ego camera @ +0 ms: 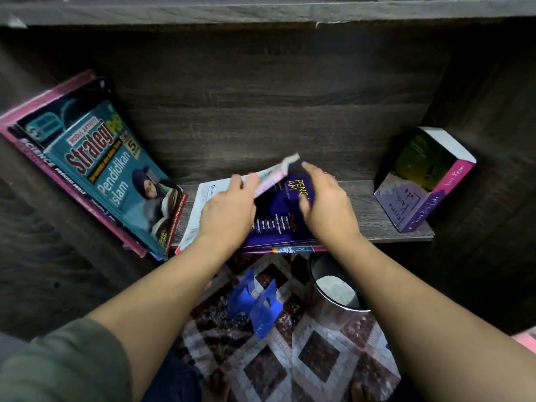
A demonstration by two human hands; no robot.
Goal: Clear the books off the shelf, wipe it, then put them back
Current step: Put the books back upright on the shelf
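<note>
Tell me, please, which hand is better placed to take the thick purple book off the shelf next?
The right hand, probably: the thick purple book stands at the shelf's right end, nearer to it. The left hand grips a thin pink booklet.

Head view, down onto shelf

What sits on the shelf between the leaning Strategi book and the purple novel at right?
In the head view, a flat stack topped by a dark blue book; the left hand and right hand are on it.
</note>
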